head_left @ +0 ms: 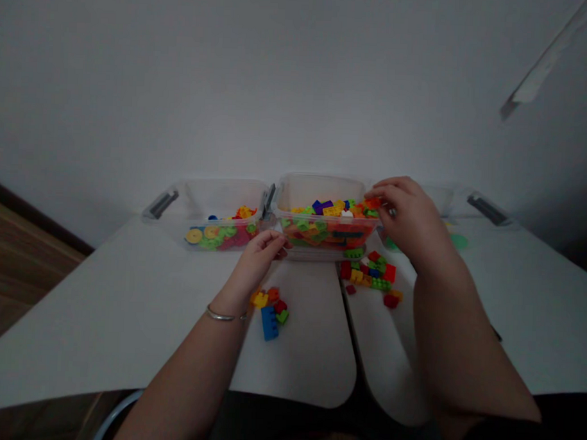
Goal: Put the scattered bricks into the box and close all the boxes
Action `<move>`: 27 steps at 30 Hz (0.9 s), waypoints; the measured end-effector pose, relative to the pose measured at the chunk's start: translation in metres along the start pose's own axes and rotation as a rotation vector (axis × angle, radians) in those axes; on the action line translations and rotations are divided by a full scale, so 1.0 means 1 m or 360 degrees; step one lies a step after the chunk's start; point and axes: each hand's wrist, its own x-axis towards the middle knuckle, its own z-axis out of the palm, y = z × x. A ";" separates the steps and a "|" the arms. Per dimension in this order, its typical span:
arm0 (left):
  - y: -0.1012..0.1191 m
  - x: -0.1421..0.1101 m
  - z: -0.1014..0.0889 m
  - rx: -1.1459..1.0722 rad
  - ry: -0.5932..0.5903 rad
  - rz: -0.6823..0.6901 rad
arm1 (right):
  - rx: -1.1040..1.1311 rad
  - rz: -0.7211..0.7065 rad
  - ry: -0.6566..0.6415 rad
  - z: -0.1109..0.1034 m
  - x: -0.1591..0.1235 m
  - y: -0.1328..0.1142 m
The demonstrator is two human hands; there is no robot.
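Observation:
Toy building bricks (330,208) in many colours fill the clear plastic bin (318,181) in the middle. Over its right rim, my right hand (404,208) is closed in a pinch on an orange-red brick (372,202). My left hand (266,245) is beside the bin's front left corner, with thumb and fingers pressed together. Whatever is between them, if anything, is hidden. Below that hand, a small group of bricks lies on the table, among them a blue brick (269,323), a yellow brick (260,300) and a green brick (282,317).
A second clear bin (222,182) with colourful pieces stands at the left. Another clear bin (443,193) is partly behind my right arm. Loose bricks (380,284) lie right of a gap (350,318) between two white tables (308,362). A wall rises behind.

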 end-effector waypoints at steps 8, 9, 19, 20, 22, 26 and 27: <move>-0.002 0.002 -0.001 -0.0006 0.0005 0.0001 | -0.0222 -0.0010 -0.0413 0.006 0.001 0.004; -0.002 0.002 0.000 -0.0008 0.0005 0.0005 | -0.0245 0.0018 -0.0470 0.005 0.001 0.001; -0.003 0.003 -0.001 -0.0005 0.0006 0.0006 | -0.0429 -0.0012 -0.0412 0.002 -0.001 -0.018; -0.003 0.003 -0.001 -0.0006 0.0012 0.0006 | -0.0450 -0.0046 -0.0375 0.001 -0.001 -0.019; -0.003 0.003 0.000 -0.0011 0.0028 0.0010 | -0.0424 -0.0092 -0.0304 -0.002 -0.002 -0.024; -0.002 0.005 0.001 -0.0102 0.0164 0.0063 | -0.0145 -0.0171 -0.0174 -0.005 -0.003 -0.041; -0.002 0.006 0.001 -0.0142 0.0221 0.0073 | -0.0061 -0.0208 -0.0172 -0.004 -0.004 -0.047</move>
